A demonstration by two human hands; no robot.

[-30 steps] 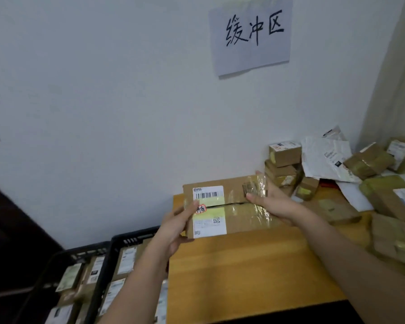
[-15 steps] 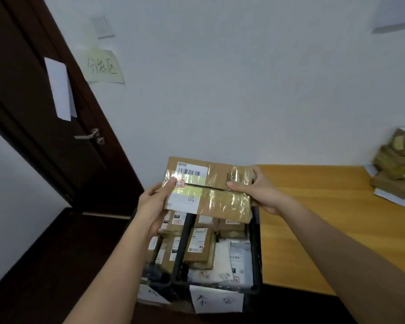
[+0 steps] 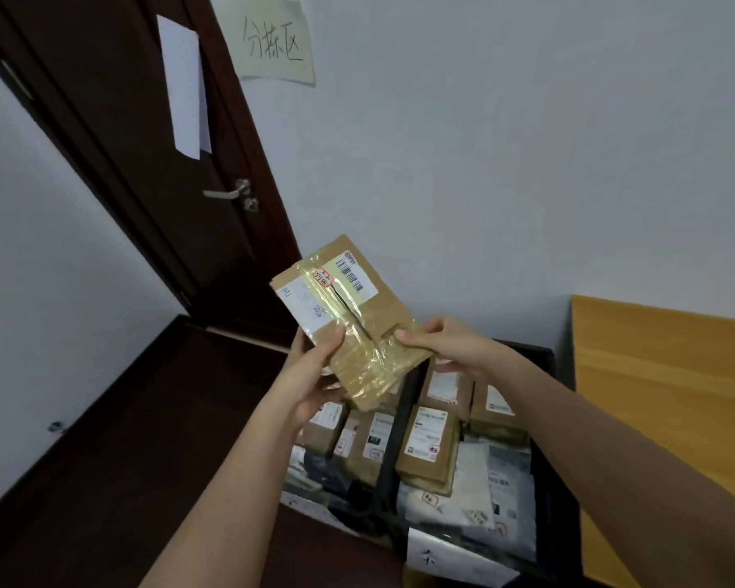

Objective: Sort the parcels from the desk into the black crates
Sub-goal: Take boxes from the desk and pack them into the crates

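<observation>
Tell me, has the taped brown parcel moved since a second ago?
Yes. The parcel, held by both hands, has left the desk and now hangs tilted over the black crates.

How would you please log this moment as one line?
left hand: grips parcel | right hand: pinches parcel | parcel: tilted above black crates | placed: not yet

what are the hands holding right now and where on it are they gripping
A flat cardboard parcel, held over the black crates. The left hand grips its lower left edge, the right hand its lower right edge.
</observation>
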